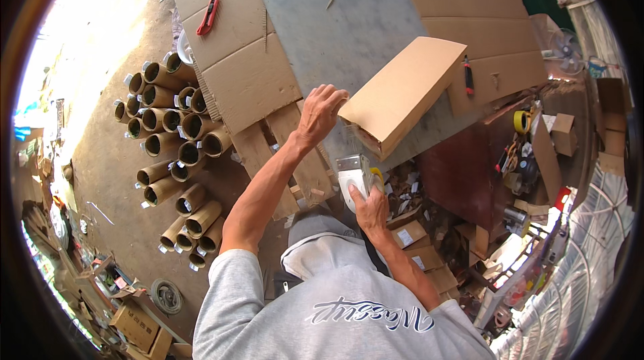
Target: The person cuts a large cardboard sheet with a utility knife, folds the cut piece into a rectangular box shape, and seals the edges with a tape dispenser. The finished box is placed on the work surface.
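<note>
A long, closed cardboard box [405, 91] lies at a slant on the grey tabletop [342, 38], its near end close to the table's front edge. My left hand [322, 111] is at the box's near left corner with its fingers curled. Its fingertips are partly hidden, so whether they grip anything is unclear. Just short of the box's near end, my right hand [371, 206] holds a white hand-held tape dispenser [350, 181] with a metal head and a yellow part at its side. The dispenser appears apart from the box.
A red utility knife [210, 10] rests on flat cardboard [246, 68] at the left. Right of the box, a red-and-black cutter [468, 75] lies on another cardboard sheet [483, 33]. Several cardboard tubes [161, 143] stand on the floor. Cardboard scraps [405, 191] lie below the table edge.
</note>
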A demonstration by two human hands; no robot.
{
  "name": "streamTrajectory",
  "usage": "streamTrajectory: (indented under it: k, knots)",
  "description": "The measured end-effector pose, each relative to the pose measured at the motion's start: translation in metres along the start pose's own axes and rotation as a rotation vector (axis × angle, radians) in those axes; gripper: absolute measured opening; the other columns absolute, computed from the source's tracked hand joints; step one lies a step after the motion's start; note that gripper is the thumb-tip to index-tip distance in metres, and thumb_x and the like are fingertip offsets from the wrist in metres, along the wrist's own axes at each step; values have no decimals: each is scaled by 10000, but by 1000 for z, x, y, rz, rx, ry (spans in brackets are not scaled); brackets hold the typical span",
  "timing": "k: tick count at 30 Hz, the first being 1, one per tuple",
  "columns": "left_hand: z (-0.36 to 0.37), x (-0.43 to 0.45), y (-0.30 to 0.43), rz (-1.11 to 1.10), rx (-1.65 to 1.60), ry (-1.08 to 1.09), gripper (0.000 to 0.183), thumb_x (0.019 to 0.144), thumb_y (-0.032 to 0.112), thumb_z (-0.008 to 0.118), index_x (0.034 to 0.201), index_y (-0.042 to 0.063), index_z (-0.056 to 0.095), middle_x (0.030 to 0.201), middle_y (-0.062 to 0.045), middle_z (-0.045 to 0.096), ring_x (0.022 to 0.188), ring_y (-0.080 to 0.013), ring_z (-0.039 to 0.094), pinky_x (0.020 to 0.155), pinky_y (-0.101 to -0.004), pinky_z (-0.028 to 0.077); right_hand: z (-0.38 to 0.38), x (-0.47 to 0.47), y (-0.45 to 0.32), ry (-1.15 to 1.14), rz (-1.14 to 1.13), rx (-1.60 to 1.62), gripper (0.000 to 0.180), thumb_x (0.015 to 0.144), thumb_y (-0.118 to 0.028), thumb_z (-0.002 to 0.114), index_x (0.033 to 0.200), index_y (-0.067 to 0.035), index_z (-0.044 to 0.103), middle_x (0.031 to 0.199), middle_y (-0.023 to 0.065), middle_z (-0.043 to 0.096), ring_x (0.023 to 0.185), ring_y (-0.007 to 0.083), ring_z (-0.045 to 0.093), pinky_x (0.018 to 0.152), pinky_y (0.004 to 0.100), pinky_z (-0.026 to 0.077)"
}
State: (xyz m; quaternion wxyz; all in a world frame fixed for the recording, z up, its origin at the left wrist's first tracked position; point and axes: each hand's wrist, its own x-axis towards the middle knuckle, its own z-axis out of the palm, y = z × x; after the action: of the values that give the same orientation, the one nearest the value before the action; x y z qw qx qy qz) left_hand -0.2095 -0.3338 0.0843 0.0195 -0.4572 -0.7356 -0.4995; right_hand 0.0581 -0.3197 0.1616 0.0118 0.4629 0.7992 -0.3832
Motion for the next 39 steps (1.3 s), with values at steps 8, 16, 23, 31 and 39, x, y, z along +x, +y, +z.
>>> streamTrajectory:
  k: [8, 16, 23, 31, 39]
  knots:
    - [40, 11, -22, 7, -54, -38, 151, 931, 77, 728, 1074, 71, 679, 932, -88, 638, 875, -300, 606, 766, -422, 511, 18, 14, 2, 37, 58, -22, 629, 940, -558, 687, 1089, 52, 719, 937, 301, 736, 899, 501, 714, 817, 534, 554]
    - [69, 18, -25, -283, -113, -56, 389, 934, 191, 774, 1287, 45, 701, 1104, -126, 686, 1027, -347, 670, 865, -436, 582, 28, 18, 9, 19, 110, -50, 607, 946, -548, 696, 1095, 39, 719, 945, 297, 739, 911, 500, 715, 816, 533, 553]
    - [93, 49, -17, -218, 115, -344, 257, 1003, 231, 674, 1161, 42, 747, 1125, -152, 692, 1065, -345, 685, 881, -433, 573, 27, 18, 13, -33, 133, -42, 630, 938, -553, 697, 1120, 49, 723, 970, 297, 747, 941, 490, 721, 851, 527, 553]
    - [53, 48, 65, -649, -176, -647, 1003, 810, 605, 828, 1581, 59, 492, 1382, -325, 608, 1367, -408, 584, 1152, -448, 471, 21, 22, 10, 157, -27, -145, 595, 913, -575, 737, 912, 18, 681, 789, 289, 718, 742, 487, 722, 695, 547, 587]
    - [62, 63, 80, -553, -148, -878, 1380, 594, 292, 863, 1737, 220, 93, 1717, -378, 102, 1611, -525, 127, 1288, -571, 230, 0, 4, 1, 66, -95, -363, 489, 902, -529, 777, 817, -52, 709, 658, 160, 710, 611, 336, 715, 709, 447, 567]
